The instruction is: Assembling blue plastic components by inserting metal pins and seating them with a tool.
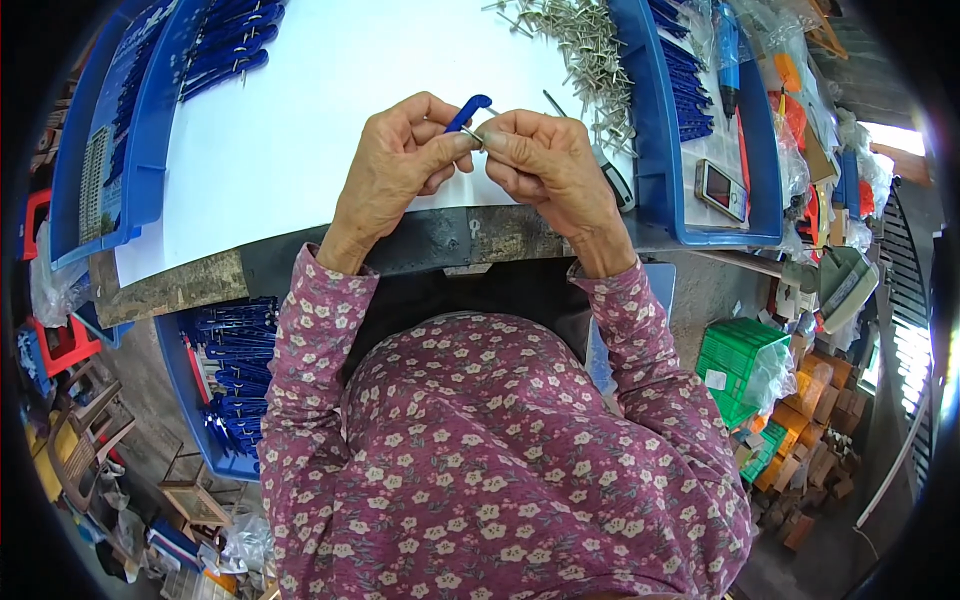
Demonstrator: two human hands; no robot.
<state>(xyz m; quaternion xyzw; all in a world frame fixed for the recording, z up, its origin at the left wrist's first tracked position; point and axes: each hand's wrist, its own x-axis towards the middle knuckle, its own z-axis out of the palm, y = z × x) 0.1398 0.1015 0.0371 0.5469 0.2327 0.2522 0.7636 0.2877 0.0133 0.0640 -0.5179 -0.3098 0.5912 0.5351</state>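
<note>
Above the near edge of the white-covered table, both hands meet at fingertip height. My left hand [395, 155] is closed in a pinch on a slim blue plastic piece [468, 112] with a rounded, bent end that sticks up past the fingers. My right hand [550, 165] pinches a small silvery metal pin [472, 134], which touches or lies close against the blue piece. Fingers hide how the two parts meet. Beyond the right hand lies a heap of metal pins [590, 70] with flat heads. More blue pieces [232, 40] lie in a group at the far left.
Blue trays stand left [150, 170] and right [655, 180] on the table. The right one holds blue pieces and a mobile phone [722, 190]. A dark, silver-edged object [617, 185] lies behind my right hand. Below the table, another blue tray [190, 400] holds many blue pieces.
</note>
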